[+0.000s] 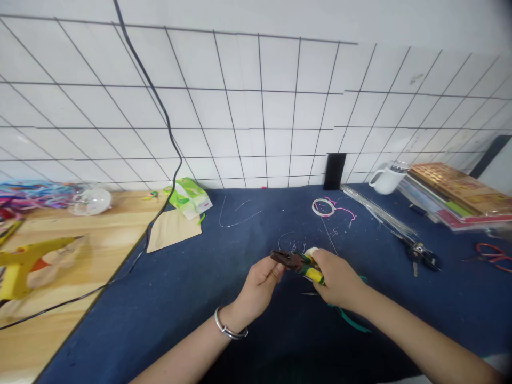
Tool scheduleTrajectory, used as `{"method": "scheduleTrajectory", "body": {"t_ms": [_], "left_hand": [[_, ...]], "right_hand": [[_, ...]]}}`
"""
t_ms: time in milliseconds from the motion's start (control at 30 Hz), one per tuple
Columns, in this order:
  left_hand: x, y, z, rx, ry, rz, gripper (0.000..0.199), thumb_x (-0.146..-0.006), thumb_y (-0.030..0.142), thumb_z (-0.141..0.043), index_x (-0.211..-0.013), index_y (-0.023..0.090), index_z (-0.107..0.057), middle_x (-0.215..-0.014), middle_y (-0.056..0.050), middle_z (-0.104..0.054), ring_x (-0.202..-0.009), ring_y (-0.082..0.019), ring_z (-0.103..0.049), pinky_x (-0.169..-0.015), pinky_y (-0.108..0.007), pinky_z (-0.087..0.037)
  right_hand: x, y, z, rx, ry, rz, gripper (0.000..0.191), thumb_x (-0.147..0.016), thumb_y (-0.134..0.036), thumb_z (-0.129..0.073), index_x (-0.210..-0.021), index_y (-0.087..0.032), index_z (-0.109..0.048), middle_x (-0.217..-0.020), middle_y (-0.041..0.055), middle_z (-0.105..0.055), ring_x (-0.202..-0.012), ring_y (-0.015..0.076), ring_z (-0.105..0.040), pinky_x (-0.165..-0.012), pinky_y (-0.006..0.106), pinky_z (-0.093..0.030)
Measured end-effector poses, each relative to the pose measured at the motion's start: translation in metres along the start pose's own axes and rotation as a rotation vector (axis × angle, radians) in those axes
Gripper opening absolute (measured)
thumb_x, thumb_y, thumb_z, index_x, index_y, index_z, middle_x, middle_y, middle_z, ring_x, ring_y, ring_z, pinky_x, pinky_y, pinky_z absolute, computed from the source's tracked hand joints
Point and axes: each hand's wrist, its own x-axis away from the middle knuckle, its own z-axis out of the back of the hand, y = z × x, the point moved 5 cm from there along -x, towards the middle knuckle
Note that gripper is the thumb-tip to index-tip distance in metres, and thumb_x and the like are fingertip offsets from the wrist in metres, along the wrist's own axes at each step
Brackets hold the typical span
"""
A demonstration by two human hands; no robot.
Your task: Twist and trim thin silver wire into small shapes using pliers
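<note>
A pair of pliers (295,261) with dark, rusty-looking jaws and yellow-green handles is gripped in my right hand (338,277). The jaws point left. Just at the jaws, my left hand (262,285) is closed in a pinch; what lies between its fingertips is too small to make out. A silver bracelet (230,332) circles my left wrist. Beneath my right hand lies a tool with teal handles (354,321), partly hidden. Thin wire scraps (295,242) are scattered on the dark blue cloth beyond the pliers.
A wire ring with pink thread (323,207) lies beyond my hands. Rightward are a wire bundle (380,210), keys (416,261), red-handled scissors (494,256), a white mug (388,178) and stacked books (460,194). A yellow glue gun (24,264) and black cable (170,128) are left.
</note>
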Motion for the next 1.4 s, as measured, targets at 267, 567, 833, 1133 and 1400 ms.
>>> {"method": "scheduleTrajectory", "body": {"t_ms": [267,567,833,1133,1400], "left_hand": [[-0.001,-0.006,-0.007,0.102,-0.015,0.088,0.027,-0.089,0.033,-0.037,-0.079,0.014,-0.053,-0.062,0.003,-0.036,-0.058,-0.009,-0.033,-0.053,-0.021,-0.028],[-0.001,0.000,-0.014,0.140,-0.053,0.100,0.027,-0.089,0.034,-0.037,-0.080,0.014,-0.053,-0.063,0.003,-0.037,-0.057,-0.009,-0.032,-0.054,-0.022,-0.029],[-0.008,0.000,-0.014,0.119,-0.049,0.086,0.031,-0.088,0.037,-0.038,-0.078,0.014,-0.055,-0.059,0.003,-0.035,-0.055,-0.009,-0.031,-0.051,-0.021,-0.028],[-0.028,-0.005,-0.021,0.173,0.023,0.058,0.028,-0.086,0.036,-0.043,-0.078,0.013,-0.057,-0.068,-0.001,-0.049,-0.061,-0.010,-0.039,-0.054,-0.021,-0.033],[-0.051,-0.011,-0.033,0.273,0.165,0.148,0.028,-0.085,0.038,-0.042,-0.077,0.014,-0.054,-0.054,0.004,-0.038,-0.049,-0.007,-0.031,-0.049,-0.020,-0.029]], "right_hand": [[0.010,-0.003,-0.001,-0.069,-0.040,0.032,0.049,-0.068,-0.009,-0.053,-0.114,-0.019,-0.040,-0.100,0.0083,-0.049,-0.094,0.0211,-0.048,-0.077,0.034,-0.039],[0.011,0.005,-0.002,-0.063,-0.083,0.036,0.056,-0.069,-0.008,-0.052,-0.121,-0.019,-0.036,-0.102,0.0086,-0.051,-0.096,0.0221,-0.049,-0.079,0.035,-0.039],[0.006,0.006,0.003,-0.101,-0.054,0.042,0.044,-0.071,-0.011,-0.053,-0.113,-0.019,-0.041,-0.096,0.0072,-0.052,-0.089,0.0203,-0.052,-0.075,0.032,-0.040],[-0.012,0.028,0.004,0.038,0.026,0.028,0.044,-0.069,-0.016,-0.054,-0.111,-0.017,-0.040,-0.095,0.0077,-0.052,-0.084,0.0202,-0.052,-0.071,0.030,-0.040],[-0.036,0.047,0.018,0.225,0.053,-0.019,0.044,-0.067,-0.018,-0.057,-0.108,-0.016,-0.041,-0.095,0.0097,-0.052,-0.086,0.0230,-0.051,-0.070,0.030,-0.038]]}}
